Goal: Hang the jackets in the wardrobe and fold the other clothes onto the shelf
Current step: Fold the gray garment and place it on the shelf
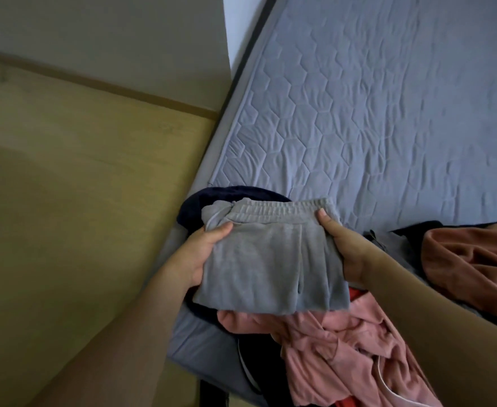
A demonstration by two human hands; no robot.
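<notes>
1. Two bare hands hold one folded pair of grey sweatpants above the near left corner of a bed with a grey-blue quilted cover; this is the single head view.
2. Left hand grips the left edge of the sweatpants, thumb on top, fingers hidden beneath the cloth.
3. Right hand grips the right edge the same way, thumb lying by the elastic waistband.
4. One dark navy garment lies under and behind the sweatpants at the bed's edge.
5. One crumpled pink garment lies just below the sweatpants, nearest the viewer.
6. One rust-brown garment is heaped to the right, beside the right forearm, with dark cloth at its far edge.
7. Most of the bed beyond the clothes lies bare.
8. Left of the bed, pale wood floor meets a wall.
</notes>
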